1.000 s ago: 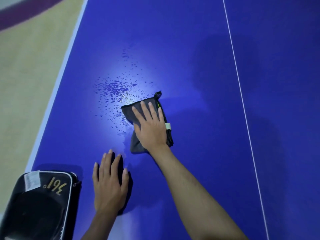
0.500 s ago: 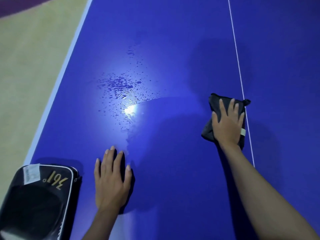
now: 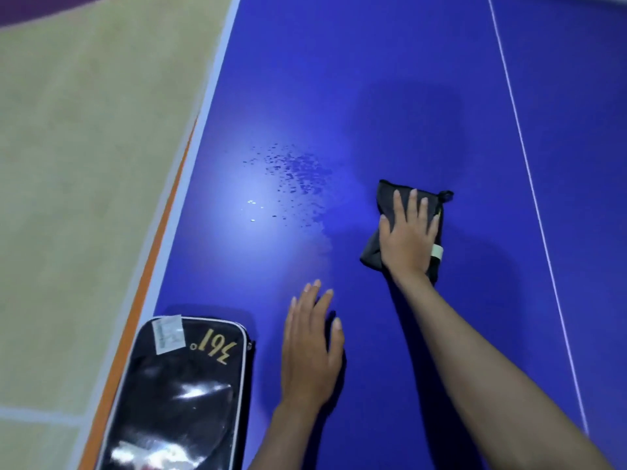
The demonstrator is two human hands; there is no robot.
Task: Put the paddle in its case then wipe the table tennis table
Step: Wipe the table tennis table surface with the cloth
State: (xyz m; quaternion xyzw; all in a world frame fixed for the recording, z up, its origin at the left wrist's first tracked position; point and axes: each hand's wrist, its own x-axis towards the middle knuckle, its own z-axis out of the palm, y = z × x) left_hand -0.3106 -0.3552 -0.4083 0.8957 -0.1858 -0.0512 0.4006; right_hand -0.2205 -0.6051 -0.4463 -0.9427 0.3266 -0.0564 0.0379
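At the far left lies the tan floor (image 3: 84, 164), which runs the whole height of the view and meets one pale side edge (image 3: 217, 83) of the table tennis table (image 3: 390, 79); lower down, an orange strip shows along that edge. At the near left corner of the blue top sits one black paddle case (image 3: 179, 395), zipped shut, with "361°" in gold and one white sticker by its far end; its left side lies close along the table's edge and its near end runs out of view at the bottom. Just right of the case, and apart from it, the left hand (image 3: 310, 351) rests flat on the table with fingers straight and spread, holding nothing. Beyond that hand, one patch of water droplets (image 3: 291, 178) spreads over the surface beside a bright glare of light. Right of the droplets, and a little apart from them, lies one folded dark cloth (image 3: 385, 201) with a small loop at its far right corner and a pale tag on its right side. The right hand (image 3: 407, 235) presses down on the cloth with fingers extended flat, not curled around it. Further right, one thin white centre line (image 3: 529, 171) runs up the table, with bare blue surface on both sides of it and wide open blue beyond the cloth toward the far end.
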